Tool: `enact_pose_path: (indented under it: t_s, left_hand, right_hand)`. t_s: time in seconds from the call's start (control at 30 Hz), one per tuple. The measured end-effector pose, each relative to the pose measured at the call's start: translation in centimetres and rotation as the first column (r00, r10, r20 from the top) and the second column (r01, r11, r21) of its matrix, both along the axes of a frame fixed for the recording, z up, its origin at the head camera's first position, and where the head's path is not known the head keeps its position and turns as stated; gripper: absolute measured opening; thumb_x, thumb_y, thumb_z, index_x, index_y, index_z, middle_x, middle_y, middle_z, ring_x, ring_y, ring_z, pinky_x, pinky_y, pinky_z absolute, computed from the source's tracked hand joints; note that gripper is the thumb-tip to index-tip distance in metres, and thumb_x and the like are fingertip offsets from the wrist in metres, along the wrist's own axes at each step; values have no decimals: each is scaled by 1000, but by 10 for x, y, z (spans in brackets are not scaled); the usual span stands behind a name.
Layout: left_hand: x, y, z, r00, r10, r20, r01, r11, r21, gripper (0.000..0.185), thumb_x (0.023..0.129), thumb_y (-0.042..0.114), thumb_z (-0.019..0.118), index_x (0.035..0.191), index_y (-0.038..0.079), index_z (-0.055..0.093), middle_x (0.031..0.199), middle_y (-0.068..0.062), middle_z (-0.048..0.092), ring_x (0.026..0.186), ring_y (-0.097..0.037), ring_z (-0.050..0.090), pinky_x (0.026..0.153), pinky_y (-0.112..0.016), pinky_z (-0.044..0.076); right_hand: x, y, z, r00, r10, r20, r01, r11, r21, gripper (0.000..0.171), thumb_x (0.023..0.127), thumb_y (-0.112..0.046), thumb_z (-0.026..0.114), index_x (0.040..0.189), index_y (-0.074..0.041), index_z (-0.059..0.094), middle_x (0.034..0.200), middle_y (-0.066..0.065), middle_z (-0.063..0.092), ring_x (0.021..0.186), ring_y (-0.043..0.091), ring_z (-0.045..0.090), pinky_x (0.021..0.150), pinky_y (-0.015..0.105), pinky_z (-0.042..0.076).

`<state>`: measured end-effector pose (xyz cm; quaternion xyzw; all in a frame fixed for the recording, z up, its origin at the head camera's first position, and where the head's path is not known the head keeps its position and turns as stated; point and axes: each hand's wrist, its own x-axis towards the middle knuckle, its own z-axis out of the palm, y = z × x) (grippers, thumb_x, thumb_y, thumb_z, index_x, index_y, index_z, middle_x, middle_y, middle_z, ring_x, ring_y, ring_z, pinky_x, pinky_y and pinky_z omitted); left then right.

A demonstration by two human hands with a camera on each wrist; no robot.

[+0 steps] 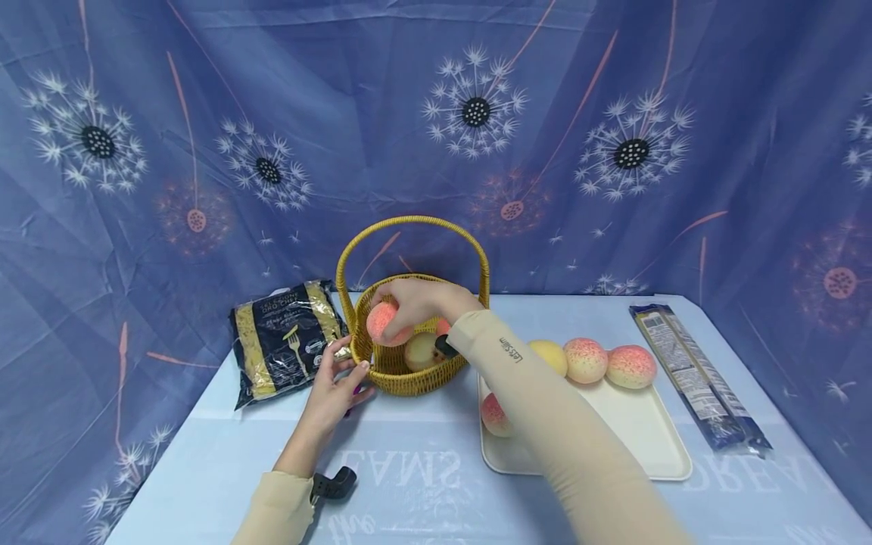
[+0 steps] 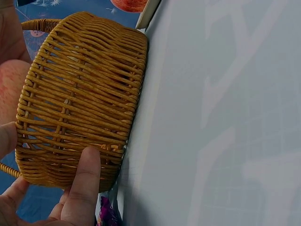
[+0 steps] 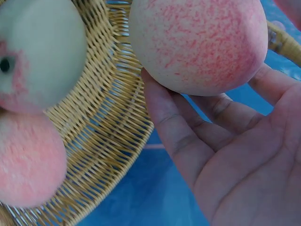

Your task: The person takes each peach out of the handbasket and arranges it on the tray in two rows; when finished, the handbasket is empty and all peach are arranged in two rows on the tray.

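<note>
Over the left part of a yellow wicker basket point(image 1: 412, 384), my right hand point(image 1: 412, 303) holds a pink peach point(image 1: 384, 327). The right wrist view shows the peach point(image 3: 202, 44) large, with fingers curled under it. My left hand point(image 1: 335, 390) holds the basket's left side near the handle's base; in the left wrist view the thumb is at the rim and a finger point(image 2: 83, 183) presses the woven wall point(image 2: 84, 103). Inside the basket lie a brownish-yellow fruit point(image 1: 418, 352) and a pink peach point(image 3: 30, 160). My right wrist hides part of the basket.
A white tray point(image 1: 613, 435) on the right carries a yellow fruit point(image 1: 548, 356) and peaches point(image 1: 586, 359), partly behind my right sleeve. Left of the basket lies a dark pasta bag point(image 1: 286, 344). Long flat packages point(image 1: 702, 378) lie right of the tray. Something shiny purple point(image 2: 107, 214) is beside the basket.
</note>
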<state>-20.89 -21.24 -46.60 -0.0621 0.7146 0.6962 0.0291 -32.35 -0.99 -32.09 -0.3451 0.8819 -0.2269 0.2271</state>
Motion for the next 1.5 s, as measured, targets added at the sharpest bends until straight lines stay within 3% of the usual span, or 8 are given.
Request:
enact_pose_path:
  t_s: [0.33,0.77,0.97,1.3,1.5]
  left_hand:
    - [0,3,-2,1000,-4,-2,4,1000,-1,64,111,13,59,166,29,29,144,-22,44,106,-14,69,96,-43,69]
    - [-1,5,-4,1000,-5,9,5,1000,-6,63,112,14,59,165,30,30,144,-20,44,107,-17,69,95,-43,70]
    - [1,6,-2,1000,-10,16,10,1000,1,64,112,14,57,166,30,28,145,-19,43,108,-17,69,99,-47,68]
    - [0,4,-1,1000,-8,17,7,1000,17,65,112,12,56,167,30,27,142,-16,42,105,-13,65,98,-42,68]
    - [0,3,0,1000,10,19,-11,1000,29,65,112,11,56,166,31,27,141,-15,43,104,-12,66,98,-41,69]
  right_hand:
    - [8,31,20,1000,2,-5,-3,995,-96,57,91,-28,82,144,-22,60,126,0,68,108,18,68,89,32,64]
    - [33,90,30,996,-65,-53,55,983,-177,63,89,-33,86,146,-28,59,128,2,66,109,19,68,91,35,65]
    - [50,122,24,993,-109,-45,95,966,-241,64,89,-31,88,146,-29,59,134,2,66,113,19,70,96,38,65]
    - [77,165,5,982,-176,-72,150,949,-276,64,88,-32,88,146,-25,60,136,1,68,108,18,69,92,36,63]
    - [89,181,-6,973,-228,-33,208,932,-296,65,87,-28,89,146,-25,61,140,-2,67,116,17,67,101,38,61]
